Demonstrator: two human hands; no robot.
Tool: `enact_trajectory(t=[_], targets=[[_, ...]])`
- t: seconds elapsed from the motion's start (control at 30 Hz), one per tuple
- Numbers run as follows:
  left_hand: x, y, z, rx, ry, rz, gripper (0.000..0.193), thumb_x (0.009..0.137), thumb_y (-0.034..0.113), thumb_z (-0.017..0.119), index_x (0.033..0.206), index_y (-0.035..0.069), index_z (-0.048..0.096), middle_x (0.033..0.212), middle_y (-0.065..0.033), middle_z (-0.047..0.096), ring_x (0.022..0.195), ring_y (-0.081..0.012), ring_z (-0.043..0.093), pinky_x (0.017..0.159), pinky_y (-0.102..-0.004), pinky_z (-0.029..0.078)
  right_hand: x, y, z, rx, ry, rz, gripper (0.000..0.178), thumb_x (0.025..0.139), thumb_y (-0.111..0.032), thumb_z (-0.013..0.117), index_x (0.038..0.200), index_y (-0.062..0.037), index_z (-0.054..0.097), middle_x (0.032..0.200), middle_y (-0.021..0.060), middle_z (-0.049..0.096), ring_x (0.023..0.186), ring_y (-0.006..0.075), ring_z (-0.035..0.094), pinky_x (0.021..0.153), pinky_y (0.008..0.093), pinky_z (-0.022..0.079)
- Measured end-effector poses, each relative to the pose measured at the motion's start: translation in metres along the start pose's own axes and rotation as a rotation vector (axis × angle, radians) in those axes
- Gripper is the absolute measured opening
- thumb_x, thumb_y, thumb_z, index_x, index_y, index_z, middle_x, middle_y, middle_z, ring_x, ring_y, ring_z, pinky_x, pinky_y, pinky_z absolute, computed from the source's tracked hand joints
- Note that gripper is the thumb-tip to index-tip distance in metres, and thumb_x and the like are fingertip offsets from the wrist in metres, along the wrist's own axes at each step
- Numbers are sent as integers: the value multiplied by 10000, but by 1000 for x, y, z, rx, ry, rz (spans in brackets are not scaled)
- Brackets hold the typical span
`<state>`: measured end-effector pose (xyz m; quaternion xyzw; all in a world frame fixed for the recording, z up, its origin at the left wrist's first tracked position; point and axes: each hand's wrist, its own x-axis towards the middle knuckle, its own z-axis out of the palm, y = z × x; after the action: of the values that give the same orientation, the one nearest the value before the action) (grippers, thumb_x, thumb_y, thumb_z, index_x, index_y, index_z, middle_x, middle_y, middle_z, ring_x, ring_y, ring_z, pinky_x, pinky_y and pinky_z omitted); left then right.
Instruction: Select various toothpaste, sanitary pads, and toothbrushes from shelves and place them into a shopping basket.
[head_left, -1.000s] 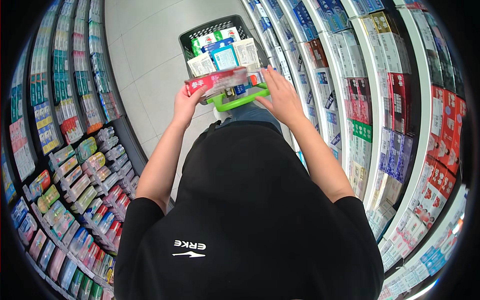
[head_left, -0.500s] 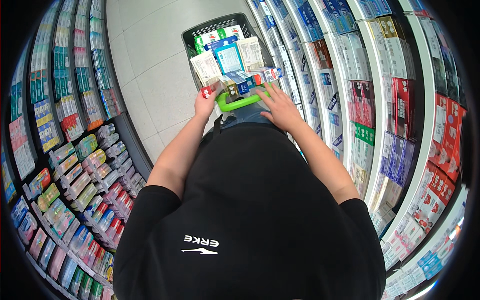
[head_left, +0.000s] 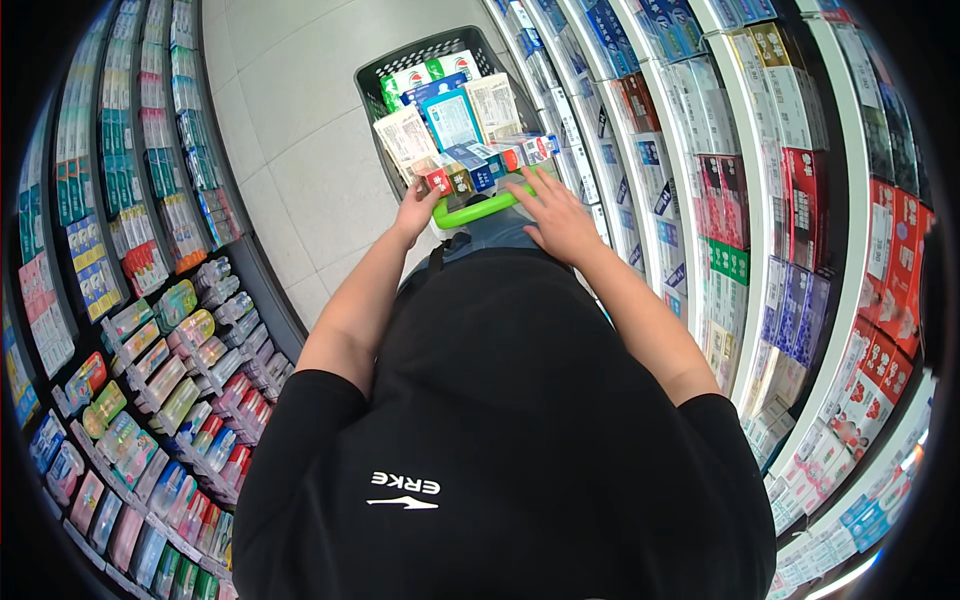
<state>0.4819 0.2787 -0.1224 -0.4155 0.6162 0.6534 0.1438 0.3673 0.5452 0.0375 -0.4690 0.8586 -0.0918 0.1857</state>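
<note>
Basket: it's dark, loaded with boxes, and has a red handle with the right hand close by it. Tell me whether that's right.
Not quite: the handle is green, not red, as the head view shows. The rest stands: the basket is dark and loaded with boxes, and the right hand is close by the handle.

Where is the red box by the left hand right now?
In the head view, the red box is above centre, slightly left, at the near end of the dark basket, between the left hand and a brown box.
</note>
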Motion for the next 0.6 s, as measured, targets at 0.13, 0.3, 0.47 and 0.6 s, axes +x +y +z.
enact_trajectory(t=[0.13,0.3,0.47,0.6], targets=[[11,-7,-3,31,-6,95,804,973,375,679,1605,98,267,1377,-241,589,1274,-281,583,1069,-362,453,1,-2,1,14,31,-22,779,872,-188,747,1554,-215,372,1628,128,315,1502,357,310,1227,488,287],[9,7,-5,186,37,101,631,925,291,753,1466,116,480,1221,-201,694,1101,-259,692,950,-367,534,1,-3,2,11,34,-16,786,865,-183,752,1554,-214,373,1620,134,325,1496,359,319,1222,488,294],[9,19,-12,385,187,183,391,855,181,805,1178,76,611,1052,-160,754,928,-249,739,818,-385,577,0,-1,5,-1,39,-16,786,860,-183,757,1549,-221,381,1618,128,330,1492,357,324,1215,486,303],[18,13,-15,398,132,185,512,822,272,840,1237,75,614,1093,-187,745,1012,-289,733,867,-389,572,1,-3,4,-5,39,-4,781,855,-180,761,1541,-223,391,1618,124,330,1490,352,325,1209,486,313]])
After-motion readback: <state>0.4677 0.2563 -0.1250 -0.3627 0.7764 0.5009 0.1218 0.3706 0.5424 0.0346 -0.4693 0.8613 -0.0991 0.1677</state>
